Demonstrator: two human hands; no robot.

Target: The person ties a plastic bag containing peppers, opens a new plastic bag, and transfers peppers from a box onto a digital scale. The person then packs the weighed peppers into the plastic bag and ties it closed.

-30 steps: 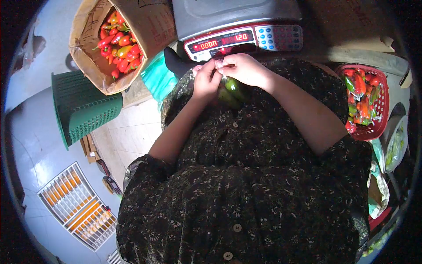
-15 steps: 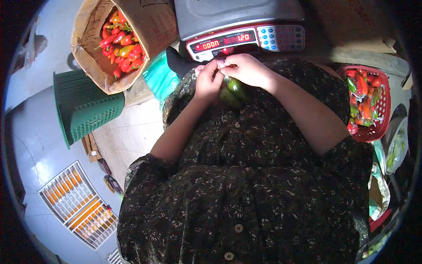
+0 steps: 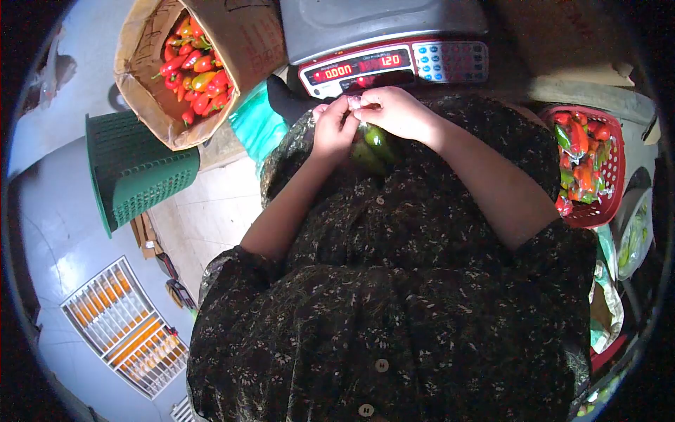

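Note:
Green peppers in a clear plastic bag point(image 3: 377, 146) hang in front of my dark floral clothing. The bag's gathered top is pinched between the fingertips of my left hand point(image 3: 333, 129) and my right hand point(image 3: 395, 114), which meet close together above the peppers. Both hands are closed, and the fingers partly hide the neck of the bag. Just beyond them stands a digital scale point(image 3: 383, 24). Its lit red display point(image 3: 360, 67) reads zero weight and 1.20 for the unit price.
A cardboard box point(image 3: 256, 53) of red and orange peppers point(image 3: 200, 70) stands at upper left, beside a green basket point(image 3: 144, 162). On the right sit a red basket point(image 3: 614, 169) of bagged peppers point(image 3: 583, 158) and a pack of green produce point(image 3: 636, 235). A white rack point(image 3: 126, 327) is lower left.

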